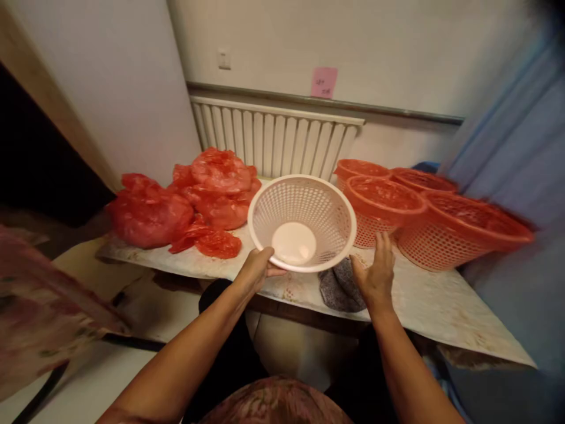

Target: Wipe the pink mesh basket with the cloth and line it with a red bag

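A pale plastic basket (304,194) with perforated walls and a solid round bottom tilts toward me over the low table. It looks bare inside. My left hand (260,266) grips its near left rim, thumb over the edge and fingers below. To the right of the basket, my right hand (376,272) is open, its fingers stretched out and apart from the rim or barely by it. Beneath that hand a dark grey cloth (342,287) lies on the table's near edge, partly hidden by the basket and the hand.
Several red plastic bags (154,212) sit bunched on the table's left. On the right stand several perforated baskets (382,203) lined with red plastic. Behind are a white radiator (273,135) and a wall bearing a pink note (323,82). A light cover spreads over the table (424,300).
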Tool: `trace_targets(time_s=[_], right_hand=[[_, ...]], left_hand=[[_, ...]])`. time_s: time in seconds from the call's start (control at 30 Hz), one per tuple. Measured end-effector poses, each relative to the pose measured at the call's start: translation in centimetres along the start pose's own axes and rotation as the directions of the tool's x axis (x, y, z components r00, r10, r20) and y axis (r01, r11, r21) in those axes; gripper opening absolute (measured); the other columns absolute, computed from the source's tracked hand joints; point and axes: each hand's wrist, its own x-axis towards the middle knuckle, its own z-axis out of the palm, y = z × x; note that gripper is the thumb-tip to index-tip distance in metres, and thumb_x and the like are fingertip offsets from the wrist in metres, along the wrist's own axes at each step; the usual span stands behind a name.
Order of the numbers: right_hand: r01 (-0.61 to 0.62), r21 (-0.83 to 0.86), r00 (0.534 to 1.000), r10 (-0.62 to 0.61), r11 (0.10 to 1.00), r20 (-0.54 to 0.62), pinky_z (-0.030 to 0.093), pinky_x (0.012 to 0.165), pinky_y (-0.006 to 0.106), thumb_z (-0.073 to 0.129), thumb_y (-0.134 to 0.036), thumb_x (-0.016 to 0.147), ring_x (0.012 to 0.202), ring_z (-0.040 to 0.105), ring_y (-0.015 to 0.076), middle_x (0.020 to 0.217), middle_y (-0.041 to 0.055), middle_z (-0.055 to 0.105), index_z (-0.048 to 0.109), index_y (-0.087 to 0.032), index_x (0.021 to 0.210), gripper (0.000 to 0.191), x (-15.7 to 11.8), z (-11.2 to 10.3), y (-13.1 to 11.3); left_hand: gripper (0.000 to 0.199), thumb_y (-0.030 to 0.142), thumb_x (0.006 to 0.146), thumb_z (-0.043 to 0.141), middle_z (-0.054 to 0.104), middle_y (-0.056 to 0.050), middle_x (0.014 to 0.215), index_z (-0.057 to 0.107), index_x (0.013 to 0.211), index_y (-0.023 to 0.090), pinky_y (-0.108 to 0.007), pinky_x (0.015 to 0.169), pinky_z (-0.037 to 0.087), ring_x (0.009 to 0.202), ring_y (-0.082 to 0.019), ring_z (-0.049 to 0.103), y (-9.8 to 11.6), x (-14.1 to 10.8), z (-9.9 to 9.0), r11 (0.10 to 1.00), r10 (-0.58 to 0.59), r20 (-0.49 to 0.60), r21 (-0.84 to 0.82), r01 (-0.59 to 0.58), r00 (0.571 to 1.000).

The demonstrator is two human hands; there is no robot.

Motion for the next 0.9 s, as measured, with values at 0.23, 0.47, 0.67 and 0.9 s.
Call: trace_targets(time_s=[0.23, 0.47, 0.67, 0.9], right_hand=[[0.445, 0.064, 0.851, -0.444, 0.893, 0.282, 0.022, 0.111, 0.06, 0.053, -0.016, 0.086, 0.131, 0.041, 0.032, 0.117, 0.0074, 0.064, 0.06, -0.022, 0.113, 0.03, 0.0, 0.7, -3.7], [0.354, 0.15, 0.902, -0.379, 0.923, 0.208, 0.04, 0.099, 0.05, 0.05, -0.025, 0.089, 0.114, 0.053, 0.0296, 0.095, 0.0068, 0.068, 0.065, -0.02, 0.093, 0.015, 3.5, 4.0, -0.6], [0.261, 0.167, 0.926, -0.295, 0.951, 0.235, 0.045, 0.092, 0.043, 0.05, -0.042, 0.091, 0.105, 0.059, 0.0275, 0.095, 0.0068, 0.068, 0.066, -0.021, 0.086, 0.026, 5.9, 4.3, -0.4], [0.289, 0.158, 0.915, -0.321, 0.944, 0.243, 0.045, 0.094, 0.047, 0.046, -0.041, 0.092, 0.111, 0.056, 0.0298, 0.096, 0.0071, 0.067, 0.064, -0.021, 0.09, 0.026, 5.1, 4.2, -1.0]], left_hand=[[0.038, 0.038, 0.091, 0.045, 0.07, -0.014, 0.077, 0.059, 0.103, 0.006, -0.033, 0.056, 0.06, 0.06, -0.02, 0.069, 0.4, 1.1, -0.3, 0.994, -0.03, 0.145, 0.11, 0.014, 0.989], [0.05, 0.043, 0.094, 0.043, 0.064, -0.02, 0.117, 0.044, 0.131, 0.01, -0.038, 0.085, 0.056, 0.099, -0.025, 0.069, -2.6, 5.2, -5.1, 0.601, 0.267, 0.03, 0.776, -0.191, 0.963], [0.067, 0.014, 0.079, 0.064, 0.017, -0.02, 0.158, 0.037, 0.141, 0.013, -0.054, 0.116, 0.019, 0.146, -0.036, 0.013, -4.2, 8.9, -11.7, 0.303, 0.376, -0.075, 0.952, -0.046, 0.924], [0.063, 0.012, 0.074, 0.066, 0.015, -0.017, 0.159, 0.046, 0.133, 0.021, -0.064, 0.104, 0.03, 0.144, -0.042, 0.013, -4.3, 12.7, -16.4, 0.12, 0.334, -0.117, 0.989, 0.08, 0.935]])
